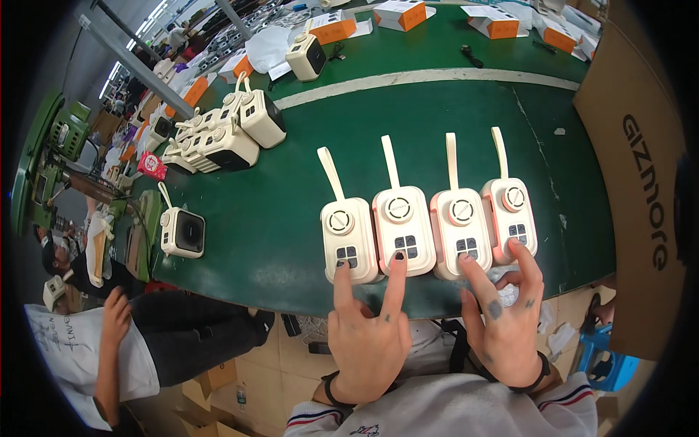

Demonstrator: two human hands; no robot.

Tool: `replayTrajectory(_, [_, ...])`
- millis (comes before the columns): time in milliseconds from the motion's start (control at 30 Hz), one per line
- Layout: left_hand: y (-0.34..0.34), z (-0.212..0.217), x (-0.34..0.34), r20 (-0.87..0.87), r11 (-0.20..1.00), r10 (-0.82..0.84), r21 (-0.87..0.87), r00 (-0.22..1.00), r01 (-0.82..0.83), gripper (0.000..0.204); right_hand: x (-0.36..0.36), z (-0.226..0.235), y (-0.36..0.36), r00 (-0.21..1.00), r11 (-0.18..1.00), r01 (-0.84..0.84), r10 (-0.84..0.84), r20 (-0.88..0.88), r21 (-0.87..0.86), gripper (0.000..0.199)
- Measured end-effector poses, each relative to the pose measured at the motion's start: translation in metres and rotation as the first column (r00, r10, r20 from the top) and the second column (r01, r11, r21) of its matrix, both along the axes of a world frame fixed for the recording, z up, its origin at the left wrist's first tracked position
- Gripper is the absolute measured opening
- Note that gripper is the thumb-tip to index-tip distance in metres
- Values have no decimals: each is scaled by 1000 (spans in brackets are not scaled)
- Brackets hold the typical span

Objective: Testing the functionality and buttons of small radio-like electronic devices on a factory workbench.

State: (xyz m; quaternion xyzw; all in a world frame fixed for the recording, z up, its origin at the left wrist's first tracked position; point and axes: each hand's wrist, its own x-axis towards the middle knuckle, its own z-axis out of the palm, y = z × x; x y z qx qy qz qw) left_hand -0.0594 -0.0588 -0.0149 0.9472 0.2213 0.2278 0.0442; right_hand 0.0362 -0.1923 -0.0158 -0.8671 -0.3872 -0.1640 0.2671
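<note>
Several cream portable speakers stand side by side at the table's near edge, straps pointing away from me. Each has a round knob and dark buttons facing up. My left hand has two fingers stretched apart; one fingertip touches the buttons of the leftmost speaker, the other those of the second speaker. My right hand does likewise on the third speaker and the rightmost speaker. Pinkish light shows along the sides of the two right-hand speakers. Neither hand grasps anything.
The green table carries a cluster of speakers and a lone speaker at left. Orange-white boxes line the far side. A large cardboard box stands at right, a blue stool below. Another person is at left.
</note>
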Motion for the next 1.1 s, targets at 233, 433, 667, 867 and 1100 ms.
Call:
replayTrajectory(233, [2, -7, 2, -2, 1000, 11, -26, 1000, -11, 64, 2, -6, 2, 999, 1000, 12, -13, -38, -27, 61])
replayTrajectory(433, [1, 1, 0, -18, 1000, 18, -25, 1000, -19, 65, 0, -7, 2, 999, 999, 38, -38, -5, -10, 62])
replayTrajectory(667, [5, -5, 5, 12, 998, 6, 56, 1000, -7, 63, -1, -12, 1, 999, 999, 47, -47, -4, -14, 62])
replayTrajectory(867, [3, 0, 2, -1, 999, -8, 50, 1000, 8, 62, -3, -6, -1, 999, 999, 33, -34, -30, -34, 63])
replayTrajectory(1100, [4, -6, 1, 30, 1000, -1, 28, 1000, 0, 63, -4, -9, -1, 998, 999, -2, 0, -57, -49, 64])
